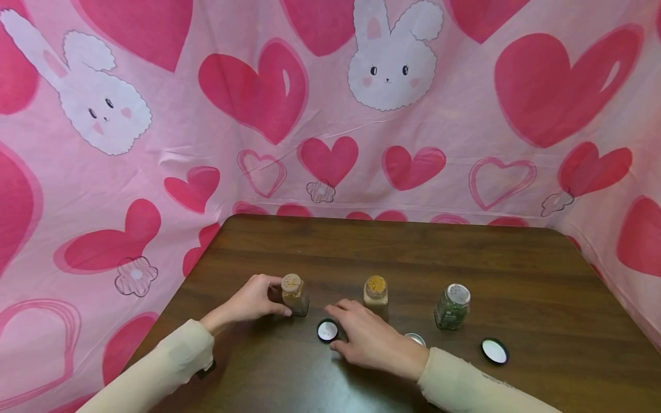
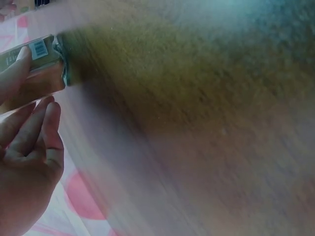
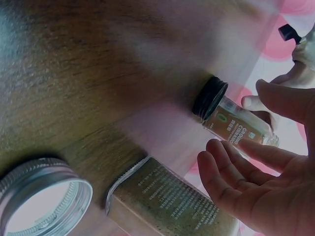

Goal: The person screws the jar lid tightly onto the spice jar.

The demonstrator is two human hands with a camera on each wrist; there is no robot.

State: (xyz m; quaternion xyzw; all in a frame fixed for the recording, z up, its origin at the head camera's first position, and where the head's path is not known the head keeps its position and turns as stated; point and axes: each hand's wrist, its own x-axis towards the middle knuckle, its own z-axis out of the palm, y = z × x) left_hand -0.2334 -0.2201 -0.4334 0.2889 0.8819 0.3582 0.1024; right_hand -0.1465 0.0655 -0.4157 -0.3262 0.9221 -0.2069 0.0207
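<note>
My left hand (image 1: 253,299) grips a square glass spice jar (image 1: 295,301) of brown powder at the left, its perforated shaker top uncovered. In the left wrist view the thumb lies along the labelled side of this jar (image 2: 42,61). Its label reads ground cinnamon in the right wrist view. My right hand (image 1: 372,338) holds nothing, its fingers loosely bent beside a black lid (image 1: 327,331) that lies with its white inside up. Behind that hand stands a second jar (image 1: 376,298) with tan contents and a yellow-dusted shaker top.
A jar of green herbs (image 1: 451,310) with a shaker top stands to the right. Near it another black lid (image 1: 494,351) lies white side up. A silver-rimmed lid (image 3: 49,196) sits near the middle jar. Pink heart-print cloth (image 1: 330,115) hangs around the wooden table (image 1: 392,246).
</note>
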